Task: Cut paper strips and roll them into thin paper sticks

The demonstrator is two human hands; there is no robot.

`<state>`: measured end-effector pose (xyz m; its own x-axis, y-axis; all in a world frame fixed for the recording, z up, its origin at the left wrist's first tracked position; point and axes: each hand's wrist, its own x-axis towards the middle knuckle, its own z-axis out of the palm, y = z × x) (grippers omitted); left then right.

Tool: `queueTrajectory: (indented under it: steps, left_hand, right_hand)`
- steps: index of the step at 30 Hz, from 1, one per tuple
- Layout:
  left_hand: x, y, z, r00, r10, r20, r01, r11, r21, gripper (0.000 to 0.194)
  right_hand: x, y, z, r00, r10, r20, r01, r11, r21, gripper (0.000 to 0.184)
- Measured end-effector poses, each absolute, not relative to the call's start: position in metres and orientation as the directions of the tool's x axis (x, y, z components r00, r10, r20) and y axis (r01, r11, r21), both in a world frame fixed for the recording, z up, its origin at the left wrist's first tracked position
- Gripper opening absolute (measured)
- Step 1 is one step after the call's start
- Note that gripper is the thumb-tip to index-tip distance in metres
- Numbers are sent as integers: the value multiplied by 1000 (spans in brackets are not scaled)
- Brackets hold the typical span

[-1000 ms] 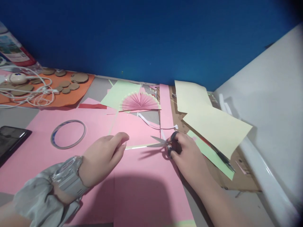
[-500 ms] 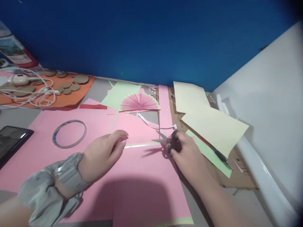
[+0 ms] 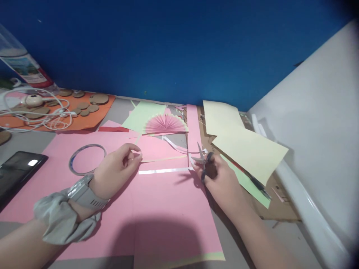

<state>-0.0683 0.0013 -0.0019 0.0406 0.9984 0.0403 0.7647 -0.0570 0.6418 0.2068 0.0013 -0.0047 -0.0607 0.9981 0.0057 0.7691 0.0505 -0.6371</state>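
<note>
My left hand [image 3: 116, 170], wearing a grey watch [image 3: 88, 194], pinches the left end of a thin pale-green paper strip [image 3: 165, 159]. The strip stretches rightward above the pink paper [image 3: 168, 198]. Below it, a shiny white band of tape [image 3: 162, 171] lies on that paper. My right hand [image 3: 224, 185] has its fingers through the black handles of the scissors [image 3: 203, 160], whose blades stand apart and point up and left. Its fingertips are close to the tape's right end; whether they touch it I cannot tell. A pink pleated paper fan [image 3: 165, 123] rests farther back.
A tape roll [image 3: 86, 160] and a black phone [image 3: 21, 175] lie to the left. Cardboard discs and white cables [image 3: 60, 116] cover orange paper [image 3: 97, 116]. Cream sheets [image 3: 249, 153] and a pen [image 3: 259, 186] are at right. A blue wall [image 3: 168, 52] closes off the back.
My left hand has lifted the pale strip off the white tape and drawn its end up and left. The scissors have turned more upright in my right hand.
</note>
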Motion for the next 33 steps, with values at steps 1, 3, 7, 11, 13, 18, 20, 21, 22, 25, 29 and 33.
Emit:
queueTrajectory:
  steps: [1,3,7,11,13,18,20,21,22,25,29,33]
  left_hand:
    - [-69,2,-2,46,998,41,788,-61,613,19]
    - [-69,3,-2,72,995,62,831,-94,549,20]
    - [-71,6,-6,113,986,126,879,-159,450,23]
    - [-72,6,-10,117,973,201,898,-190,397,29]
    - [-72,4,-11,113,959,258,900,-209,383,30]
    - [-71,2,-7,130,950,283,882,-241,406,22]
    - [-70,1,-4,176,946,273,866,-280,414,24]
    - [-69,0,-2,203,944,259,860,-298,414,27]
    - [-67,-1,1,229,943,242,856,-314,412,31]
    - [-62,-6,9,284,942,182,851,-334,406,45]
    - [-58,-11,13,319,939,132,835,-344,428,47]
    - [-61,-9,9,329,923,198,784,-384,487,38]
  right_hand:
    - [207,1,-4,-61,998,3,767,49,-640,22]
    - [207,1,-3,-57,998,4,767,46,-640,21]
    - [207,2,-4,-51,998,30,786,59,-616,23]
    - [209,3,-5,-67,997,27,796,70,-601,25]
    - [209,3,-5,-83,996,18,811,78,-580,21]
    - [207,4,-3,-120,993,3,805,99,-585,17]
    - [207,4,-3,-111,994,-7,780,83,-620,19]
    - [207,4,-3,-103,995,-15,764,70,-642,19]
    - [207,4,-3,-90,996,-22,748,52,-661,18]
    - [208,2,-3,-46,998,-43,663,-1,-748,14]
    - [207,1,0,7,1000,-24,422,-25,-906,16]
    - [207,3,4,87,993,76,379,37,-925,19]
